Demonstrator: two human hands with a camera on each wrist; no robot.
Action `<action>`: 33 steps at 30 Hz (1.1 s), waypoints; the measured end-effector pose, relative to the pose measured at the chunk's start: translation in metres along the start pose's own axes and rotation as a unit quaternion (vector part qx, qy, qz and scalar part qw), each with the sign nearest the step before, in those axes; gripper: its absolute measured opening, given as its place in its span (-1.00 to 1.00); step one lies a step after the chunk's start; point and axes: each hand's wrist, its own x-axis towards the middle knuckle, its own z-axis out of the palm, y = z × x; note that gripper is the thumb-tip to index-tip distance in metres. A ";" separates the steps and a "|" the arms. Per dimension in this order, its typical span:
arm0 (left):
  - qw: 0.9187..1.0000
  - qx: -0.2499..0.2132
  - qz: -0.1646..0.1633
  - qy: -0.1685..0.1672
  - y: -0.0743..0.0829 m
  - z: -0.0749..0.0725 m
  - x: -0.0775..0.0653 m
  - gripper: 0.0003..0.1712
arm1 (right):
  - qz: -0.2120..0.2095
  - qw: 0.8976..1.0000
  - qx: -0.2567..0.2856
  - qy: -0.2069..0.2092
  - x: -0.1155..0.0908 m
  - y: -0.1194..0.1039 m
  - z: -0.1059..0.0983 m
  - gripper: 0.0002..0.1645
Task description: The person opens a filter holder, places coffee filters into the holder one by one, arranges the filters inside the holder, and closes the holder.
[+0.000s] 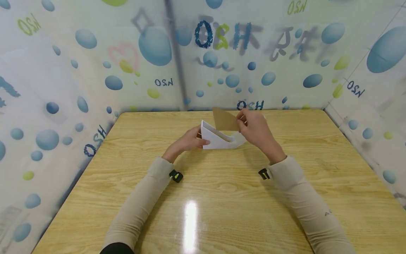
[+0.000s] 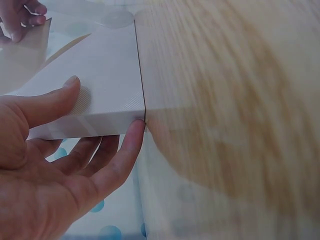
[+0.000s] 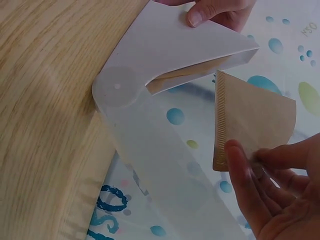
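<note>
A white wedge-shaped holder (image 1: pixel 214 140) stands on the far part of the desk (image 1: pixel 238 201), around the middle, its tall end to the left and its slanted open top sloping down to the right. The left hand (image 1: pixel 191 138) grips it at the tall end, thumb on the near face and the other fingers about the end wall. The right hand (image 1: pixel 254 126) pinches a brown paper piece (image 1: pixel 224 120) between thumb and fingers, holding it up just beside the slanted opening; whether the two touch, I cannot tell. A crimped strip (image 3: pixel 219 127) runs along one edge of that paper. More brown paper (image 3: pixel 192 69) shows inside the holder. At the low right end, a round pivot (image 3: pixel 117 86) joins a translucent flap (image 3: pixel 165 160), swung out to the right and partly hidden behind the right hand in the head view. Both forearms wear pale sleeves (image 1: pixel 136 204), with a small black device (image 1: pixel 176 175) at each cuff. Beyond the desk's far edge hangs a pale covering (image 1: pixel 190 74) printed with blue and green spots and lettering
</note>
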 end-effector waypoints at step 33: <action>1.000 -0.010 0.000 -0.005 0.003 -0.002 -0.001 -0.48 | 0.004 0.997 -0.002 -0.074 0.000 0.002 0.013 -0.85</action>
